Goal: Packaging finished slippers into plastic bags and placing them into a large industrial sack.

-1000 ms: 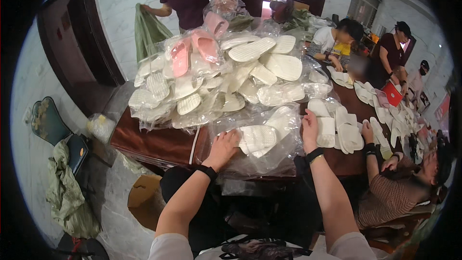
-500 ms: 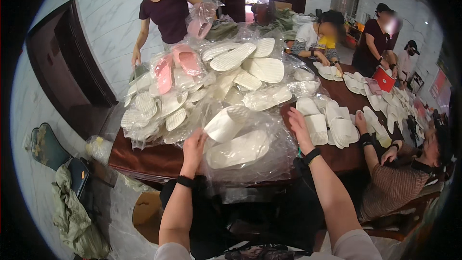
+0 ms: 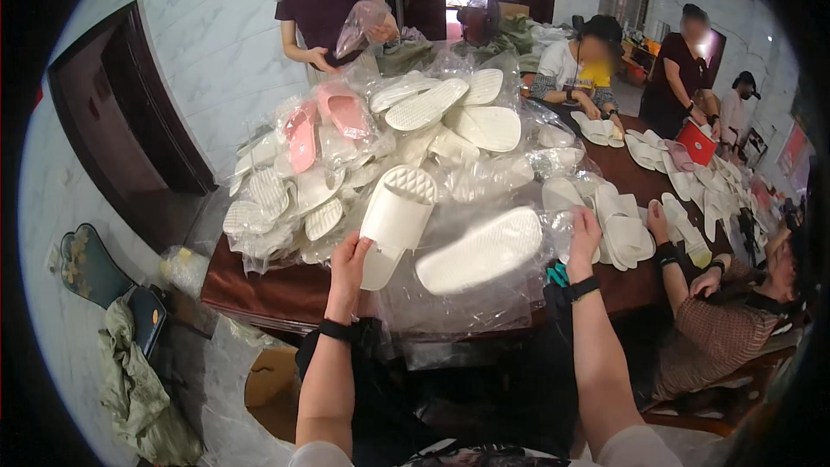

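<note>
My left hand (image 3: 347, 270) is closed on the side of a white slipper (image 3: 396, 212), whose quilted insole and broad strap face up. My right hand (image 3: 585, 236) pinches crumpled clear plastic film beside a second white slipper (image 3: 478, 251), which lies with its textured sole up. Clear film (image 3: 450, 311) spreads under and around this pair at the table's near edge. Just beyond lies a big heap of white slippers (image 3: 428, 104) in clear bags, with a pink pair (image 3: 301, 137) on its left part.
The brown table (image 3: 259, 281) runs off to the right, with loose white slippers (image 3: 624, 229) along it. Several people sit or stand around it, one close on my right. A cardboard box (image 3: 272, 393) and a chair (image 3: 112, 277) stand at lower left.
My left hand has lifted its slipper upright. My right hand has closed on the film, and the other slipper has moved right. Across the table, a person has brought a bag in front of them.
</note>
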Demonstrator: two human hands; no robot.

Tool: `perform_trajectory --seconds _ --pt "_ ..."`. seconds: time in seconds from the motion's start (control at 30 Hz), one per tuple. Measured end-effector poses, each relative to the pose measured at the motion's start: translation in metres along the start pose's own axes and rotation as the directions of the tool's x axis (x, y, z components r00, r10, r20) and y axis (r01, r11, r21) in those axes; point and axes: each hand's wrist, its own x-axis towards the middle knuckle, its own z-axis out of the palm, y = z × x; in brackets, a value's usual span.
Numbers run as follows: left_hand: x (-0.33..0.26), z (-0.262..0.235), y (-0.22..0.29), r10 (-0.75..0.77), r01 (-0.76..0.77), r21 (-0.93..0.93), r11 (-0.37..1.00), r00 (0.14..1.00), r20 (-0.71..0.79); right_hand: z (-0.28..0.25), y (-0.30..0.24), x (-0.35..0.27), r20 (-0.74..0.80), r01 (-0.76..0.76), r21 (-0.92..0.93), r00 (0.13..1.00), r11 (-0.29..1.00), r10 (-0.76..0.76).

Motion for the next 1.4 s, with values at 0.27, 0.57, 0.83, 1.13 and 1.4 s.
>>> perform_trajectory --seconds 0.27,0.57,0.83,1.13,1.4 --pt "0.016 -0.052 0.033 -0.109 0.087 -0.132 0.987 0.98 -0.165 -0.054 0.037 0.001 -0.201 -0.213 0.134 0.95 0.968 0.238" --pt "0.069 -0.012 0.139 0.037 -0.037 0.018 0.999 0.999 0.016 -0.02 0.034 -0.02 0.073 -0.326 0.029 0.943 0.945 0.323" --pt "0.181 0.164 0.242 0.282 -0.222 -0.254 0.941 0.932 0.228 -0.025 0.027 -0.03 0.12 -0.24 -0.47 0.936 0.849 0.331" --pt "0.16 0.347 0.22 0.271 -0.211 -0.169 0.963 0.752 0.602 -0.027 0.029 -0.033 0.179 -0.217 -0.374 0.937 0.902 0.299" --pt "0.059 0.2 0.127 0.194 -0.714 0.46 0.527 0.628 0.753 -0.014 0.031 -0.028 0.198 -0.169 -0.106 0.962 0.98 0.187"
